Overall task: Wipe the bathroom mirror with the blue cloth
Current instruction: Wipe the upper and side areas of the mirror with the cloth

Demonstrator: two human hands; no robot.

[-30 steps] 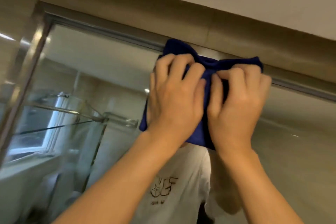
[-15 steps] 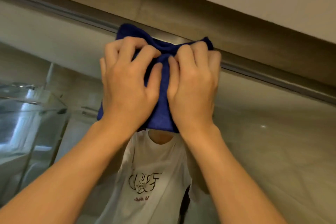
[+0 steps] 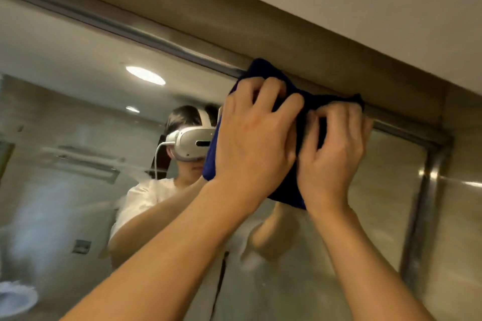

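Two hands on one cloth, side by side, high on the glass. Left hand (image 3: 254, 138) spread over the left half of the blue cloth (image 3: 307, 104), fingers bent at the knuckles and hooked into its bunched top edge; right hand (image 3: 331, 154) just beside it, fingers curled down into the same edge, gripping while the palm presses. Held that way, probably, to pin the fabric flat and keep it from slipping under a sideways push. Cloth pressed against the bathroom mirror (image 3: 78, 117) right at the top, upper fold touching the metal top frame (image 3: 156, 41), lower corner hanging below the wrists. Placed there most likely to catch the strip beneath the frame, hard to reach with one arm at full stretch, hence both arms raised. Near the mirror's right end: vertical frame edge (image 3: 420, 206) close to the right hand, not touching. Reflected in the glass: a person in a white T-shirt wearing a white headset (image 3: 191, 144), round ceiling light (image 3: 145, 75) above. Faint smears lower on the glass, so likely much left to wipe below.
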